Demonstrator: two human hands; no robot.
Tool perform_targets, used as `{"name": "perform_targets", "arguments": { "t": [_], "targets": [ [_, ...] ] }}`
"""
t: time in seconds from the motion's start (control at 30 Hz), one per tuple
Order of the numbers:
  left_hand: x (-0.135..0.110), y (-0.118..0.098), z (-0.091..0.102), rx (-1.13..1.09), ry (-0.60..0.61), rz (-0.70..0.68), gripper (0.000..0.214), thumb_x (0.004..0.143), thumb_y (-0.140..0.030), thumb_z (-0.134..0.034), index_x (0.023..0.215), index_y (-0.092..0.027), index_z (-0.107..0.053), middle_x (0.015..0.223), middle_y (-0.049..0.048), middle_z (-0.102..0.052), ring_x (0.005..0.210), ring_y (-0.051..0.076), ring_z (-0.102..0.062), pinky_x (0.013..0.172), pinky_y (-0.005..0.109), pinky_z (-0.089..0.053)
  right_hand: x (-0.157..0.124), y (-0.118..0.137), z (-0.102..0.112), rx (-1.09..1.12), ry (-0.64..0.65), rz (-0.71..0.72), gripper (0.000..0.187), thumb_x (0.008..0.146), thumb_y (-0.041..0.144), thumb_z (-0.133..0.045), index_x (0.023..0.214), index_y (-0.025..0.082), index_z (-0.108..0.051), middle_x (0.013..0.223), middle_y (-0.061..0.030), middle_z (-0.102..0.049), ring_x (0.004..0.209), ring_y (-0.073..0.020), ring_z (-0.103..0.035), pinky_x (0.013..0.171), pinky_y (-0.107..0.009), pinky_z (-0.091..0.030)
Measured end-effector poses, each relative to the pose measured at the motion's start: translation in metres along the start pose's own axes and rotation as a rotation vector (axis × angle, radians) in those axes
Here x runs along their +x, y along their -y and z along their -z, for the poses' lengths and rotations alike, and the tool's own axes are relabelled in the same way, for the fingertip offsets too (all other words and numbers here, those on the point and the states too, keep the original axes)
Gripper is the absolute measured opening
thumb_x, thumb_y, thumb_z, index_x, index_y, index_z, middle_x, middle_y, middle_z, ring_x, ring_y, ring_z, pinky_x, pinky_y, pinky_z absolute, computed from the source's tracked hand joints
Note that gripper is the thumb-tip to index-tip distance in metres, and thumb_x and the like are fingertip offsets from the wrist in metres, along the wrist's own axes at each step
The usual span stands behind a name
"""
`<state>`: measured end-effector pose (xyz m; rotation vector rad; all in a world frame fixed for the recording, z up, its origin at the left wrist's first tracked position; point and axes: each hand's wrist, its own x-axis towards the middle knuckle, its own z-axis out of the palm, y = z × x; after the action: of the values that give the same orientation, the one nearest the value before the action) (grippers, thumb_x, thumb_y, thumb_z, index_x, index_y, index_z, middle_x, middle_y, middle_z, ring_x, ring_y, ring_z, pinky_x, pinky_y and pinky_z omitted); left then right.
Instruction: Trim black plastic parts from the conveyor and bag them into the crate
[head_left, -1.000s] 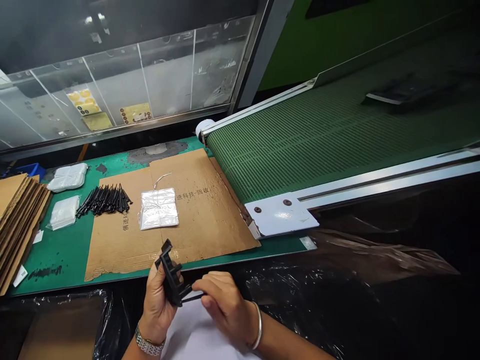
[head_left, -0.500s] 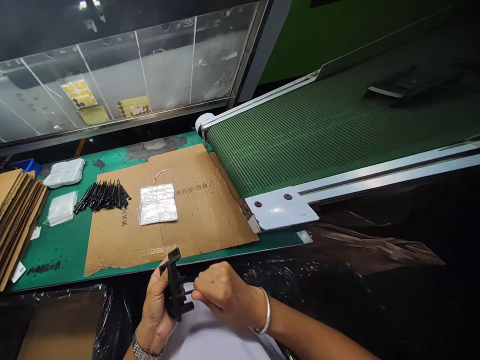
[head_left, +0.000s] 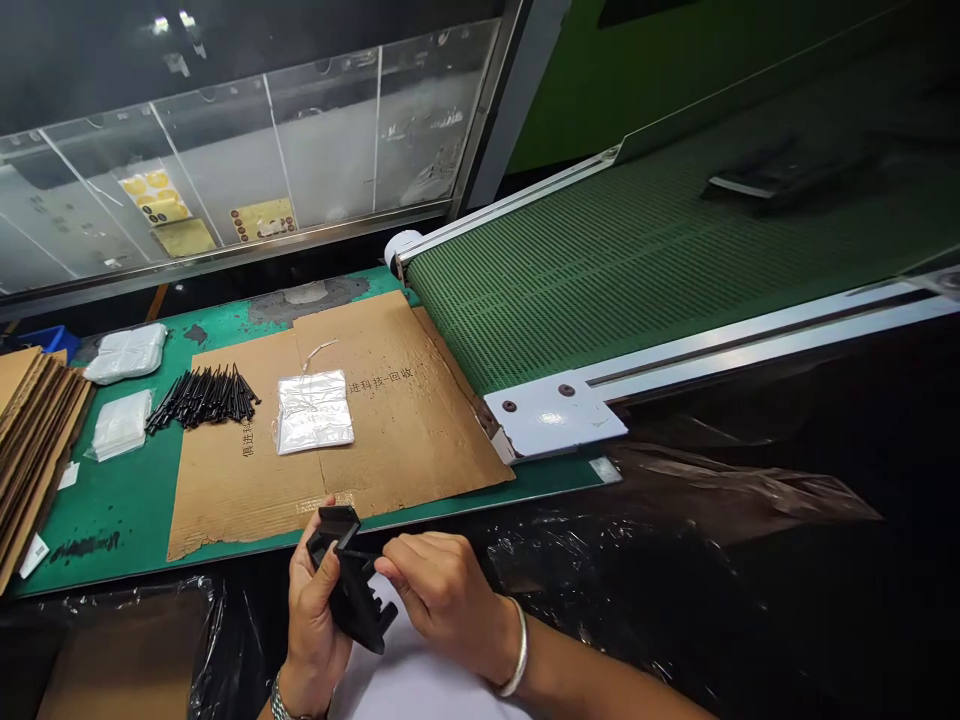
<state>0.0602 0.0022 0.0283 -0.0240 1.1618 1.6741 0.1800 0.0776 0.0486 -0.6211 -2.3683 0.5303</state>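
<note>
My left hand point(head_left: 319, 610) is closed around a black moulded plastic part point(head_left: 356, 595) with several short pegs, held tilted in front of my body. Fingers bent in a pinch, my right hand point(head_left: 446, 590) grips the end of a thin black stick point(head_left: 361, 554) at the part's right side. Where the stick meets the part I cannot make out. Beyond my hands, a pile of thin black plastic sticks point(head_left: 206, 397) lies partly on the flat cardboard point(head_left: 420, 440). A tied bundle of clear plastic bags point(head_left: 315, 412) rests on the same cardboard.
A green conveyor belt point(head_left: 570, 275) slopes up to the right, with a dark object point(head_left: 757, 180) on it. Stacked cardboard sheets point(head_left: 37, 440) and white packets point(head_left: 124, 420) are on the green table point(head_left: 142, 500) at left. A plastic-lined box point(head_left: 124, 650) stands lower left.
The black plastic part has turned in my left hand, its top end now facing me more. My right hand stays beside it, moved slightly left and pinching higher up.
</note>
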Motion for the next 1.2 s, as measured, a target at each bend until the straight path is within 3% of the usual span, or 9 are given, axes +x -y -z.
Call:
{"name": "perform_targets", "arguments": {
  "t": [0.07,0.17,0.3,0.4,0.63,0.8,0.97,1.07,1.2],
  "targets": [
    [-0.002,0.0,0.003,0.005,0.019,0.005,0.053,0.056,-0.027,-0.074,0.106,-0.024,-0.058,0.084,0.0004,-0.062,0.067,0.011,-0.054,0.063,0.02,-0.045,-0.001,-0.001,-0.001,-0.006,0.004,-0.026,0.041,0.094,0.024,-0.024,0.059,0.017,-0.045,0.048,0.0016,-0.046,0.043,-0.0096,-0.04,0.047,-0.025,-0.023],
    [-0.004,-0.001,0.007,-0.009,0.092,0.078,0.051,0.059,-0.025,-0.072,0.108,-0.023,-0.056,0.067,-0.0024,-0.057,0.055,0.007,-0.048,0.05,0.016,-0.04,-0.003,-0.007,0.0,-0.006,0.035,-0.037,0.044,0.094,0.026,-0.022,0.059,0.017,-0.045,0.048,0.0015,-0.048,0.042,-0.0093,-0.04,0.047,-0.025,-0.023],
    [-0.002,-0.003,0.011,-0.119,0.418,0.329,0.041,0.067,-0.029,-0.064,0.106,-0.017,-0.057,0.044,-0.0062,-0.039,0.037,0.004,-0.031,0.035,0.014,-0.028,-0.003,-0.024,-0.002,0.011,0.15,-0.087,0.044,0.095,0.029,-0.022,0.065,0.017,-0.052,0.052,0.0009,-0.054,0.044,-0.009,-0.045,0.047,-0.024,-0.022],
    [-0.001,-0.005,0.013,-0.255,0.579,0.564,0.034,0.073,-0.03,-0.056,0.105,-0.018,-0.057,0.049,-0.005,-0.041,0.033,0.001,-0.025,0.03,0.01,-0.021,-0.002,-0.044,-0.01,-0.019,0.242,-0.168,0.042,0.094,0.032,-0.022,0.071,0.017,-0.055,0.059,-0.0003,-0.058,0.051,-0.0099,-0.051,0.049,-0.024,-0.024],
    [-0.008,-0.007,0.01,-0.539,0.312,0.657,0.028,0.082,-0.018,-0.044,0.108,-0.024,-0.051,0.06,-0.0048,-0.037,0.037,-0.003,-0.031,0.029,0.0,-0.02,-0.012,-0.101,-0.051,-0.456,0.501,-0.528,0.02,0.09,0.022,-0.035,0.088,0.018,-0.054,0.082,-0.0043,-0.061,0.068,-0.0158,-0.056,0.051,-0.025,-0.026],
    [-0.009,-0.01,0.008,-0.544,0.232,0.655,0.033,0.074,-0.013,-0.054,0.105,-0.025,-0.054,0.059,-0.0047,-0.038,0.037,-0.003,-0.033,0.029,-0.001,-0.022,-0.028,-0.13,-0.081,-0.524,0.518,-0.605,0.022,0.085,0.007,-0.035,0.089,0.015,-0.055,0.089,-0.0126,-0.056,0.085,-0.0226,-0.051,0.058,-0.027,-0.034],
    [-0.01,-0.014,0.009,-0.526,0.201,0.646,0.032,0.067,-0.01,-0.061,0.097,-0.022,-0.057,0.058,-0.0053,-0.037,0.037,-0.004,-0.031,0.028,0.0,-0.021,-0.034,-0.136,-0.087,-0.519,0.483,-0.59,0.017,0.085,0.015,-0.041,0.095,0.013,-0.055,0.092,-0.0155,-0.053,0.089,-0.0266,-0.046,0.072,-0.035,-0.038],
    [-0.008,-0.015,0.01,-0.507,0.173,0.632,0.016,0.069,-0.013,-0.06,0.084,-0.019,-0.057,0.058,-0.0048,-0.038,0.037,-0.003,-0.03,0.028,0.001,-0.021,-0.028,-0.119,-0.075,-0.37,0.302,-0.478,0.022,0.086,0.021,-0.041,0.103,0.011,-0.052,0.095,-0.0138,-0.053,0.09,-0.0253,-0.045,0.077,-0.037,-0.038],
    [0.006,-0.01,0.014,-0.514,0.114,0.584,0.01,0.073,-0.017,-0.057,0.065,-0.015,-0.052,0.061,-0.0021,-0.043,0.046,0.001,-0.04,0.037,0.005,-0.035,-0.013,-0.063,-0.048,0.085,-0.083,-0.165,0.025,0.09,0.028,-0.033,0.103,0.013,-0.049,0.091,-0.0103,-0.054,0.088,-0.0208,-0.048,0.077,-0.036,-0.041]
  ]
}}
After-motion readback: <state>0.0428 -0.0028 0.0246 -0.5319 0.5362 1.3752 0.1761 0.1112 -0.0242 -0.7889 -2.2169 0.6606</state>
